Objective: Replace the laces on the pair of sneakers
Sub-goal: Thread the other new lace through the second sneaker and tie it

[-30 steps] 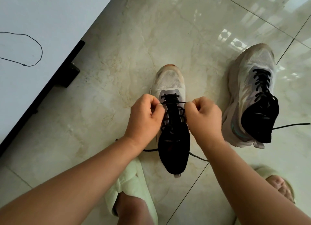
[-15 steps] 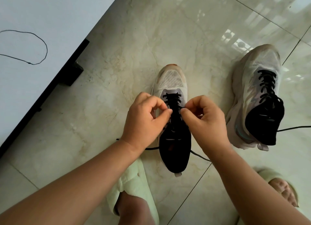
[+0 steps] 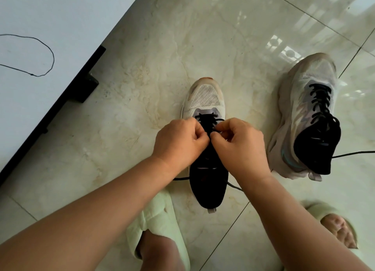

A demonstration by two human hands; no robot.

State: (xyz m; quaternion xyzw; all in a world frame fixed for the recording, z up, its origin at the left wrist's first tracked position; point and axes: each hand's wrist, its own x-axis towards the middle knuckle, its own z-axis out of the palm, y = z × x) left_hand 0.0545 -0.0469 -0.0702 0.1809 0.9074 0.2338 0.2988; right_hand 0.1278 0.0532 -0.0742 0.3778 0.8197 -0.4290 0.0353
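White desk [image 3: 50, 13] at far left carries a loose black lace [image 3: 53, 58]. Marble floor tiles [image 3: 154, 53] hold my near sneaker [image 3: 205, 100]; my left hand [image 3: 178, 143] and right hand [image 3: 241, 147] each pinch its black lace [image 3: 211, 118]. Second sneaker [image 3: 308, 112] stands at right.

Wearing soft, puffy, light green slippers [image 3: 160, 226] with open toes on both feet. Showing bare arms, with no sleeves, rings or watch on either one.
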